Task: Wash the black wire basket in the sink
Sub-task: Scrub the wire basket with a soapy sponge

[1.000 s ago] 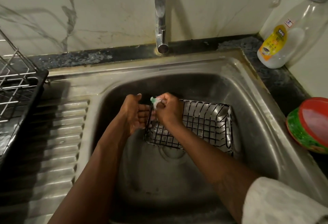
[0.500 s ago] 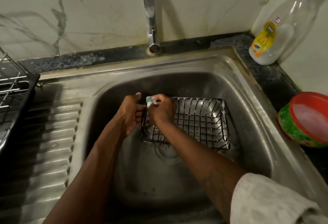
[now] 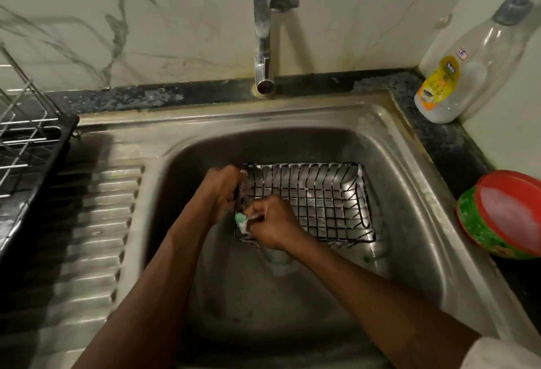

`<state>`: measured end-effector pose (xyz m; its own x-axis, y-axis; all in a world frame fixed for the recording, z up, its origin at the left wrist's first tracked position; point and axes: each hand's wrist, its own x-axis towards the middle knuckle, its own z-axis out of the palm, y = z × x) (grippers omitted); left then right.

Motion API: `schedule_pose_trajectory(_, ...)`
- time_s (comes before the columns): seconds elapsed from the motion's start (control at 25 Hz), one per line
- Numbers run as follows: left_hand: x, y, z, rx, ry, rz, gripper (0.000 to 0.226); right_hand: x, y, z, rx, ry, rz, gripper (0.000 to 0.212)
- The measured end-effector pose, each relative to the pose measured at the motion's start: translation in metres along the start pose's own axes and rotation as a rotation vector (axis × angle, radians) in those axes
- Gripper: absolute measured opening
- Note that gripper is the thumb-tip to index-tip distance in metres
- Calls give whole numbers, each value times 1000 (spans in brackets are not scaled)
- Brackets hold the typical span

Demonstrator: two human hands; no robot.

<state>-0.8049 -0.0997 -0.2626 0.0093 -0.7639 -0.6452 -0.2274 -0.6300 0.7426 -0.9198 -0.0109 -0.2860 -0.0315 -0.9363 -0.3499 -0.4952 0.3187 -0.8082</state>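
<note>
The right hand (image 3: 273, 222) pinches a soapy green scrubber (image 3: 241, 220) against the near-left corner of the black wire basket (image 3: 316, 201), which lies in the sink (image 3: 409, 193). The left hand (image 3: 219, 190) clamps its left rim. Suds could let that rim slip. On the surface beyond, the bottle (image 3: 439, 87) has a yellow label, unreadable.

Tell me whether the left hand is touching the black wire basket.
Touching. The head view shows the left hand gripping the left rim of the black wire basket.
</note>
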Motion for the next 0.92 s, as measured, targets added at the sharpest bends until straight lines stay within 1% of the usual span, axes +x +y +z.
schedule_pose_trajectory(0.04,1,-2,-2,173,87,81,16,-1,-2,0,4,10,-5,13)
schedule_pose_trajectory(0.12,-10,-6,-3,504,241,285,19,-4,-2,-4,42,38,16,15)
schedule_pose_trajectory(0.2,-33,-9,-6,643,332,561,22,-12,-4,-16,68,89,51,16)
schedule_pose_trajectory(0.24,-44,-12,-5,668,329,732,22,-16,-5,-25,66,135,67,16)
schedule_pose_trajectory(0.28,-49,-18,-4,718,274,881,21,-20,-6,-35,65,184,83,15)
schedule_pose_trajectory(0.32,-56,-24,-5,793,195,988,17,-26,-9,-45,67,224,99,16)
schedule_pose_trajectory(0.36,-61,-27,-6,871,110,1028,17,-32,-13,-53,67,248,109,17)
schedule_pose_trajectory(0.44,-72,-32,-7,1089,-109,987,29,-46,-21,-63,59,290,132,19)
schedule_pose_trajectory(0.48,-77,-32,-7,1237,-201,978,31,-51,-24,-66,71,313,150,21)
schedule_pose_trajectory(0.56,-82,-33,-8,1575,-302,1032,26,-64,-31,-70,98,349,192,27)
schedule_pose_trajectory(0.6,-84,-34,-9,1693,-319,1004,23,-70,-35,-70,103,352,198,29)
schedule_pose_trajectory(0.64,-88,-34,-9,1752,-344,952,22,-76,-39,-71,107,355,201,30)
schedule_pose_trajectory(0.76,-96,-32,-13,1710,-364,807,27,-92,-52,-78,158,377,250,28)
schedule_pose_trajectory(0.8,-100,-26,-15,1630,-369,793,24,-96,-54,-82,190,385,264,26)
schedule_pose_trajectory(0.88,-105,-13,-22,1393,-341,809,18,-102,-58,-91,206,401,287,22)
schedule_pose_trajectory(0.92,-105,-5,-25,1241,-324,816,26,-103,-60,-98,179,412,289,16)
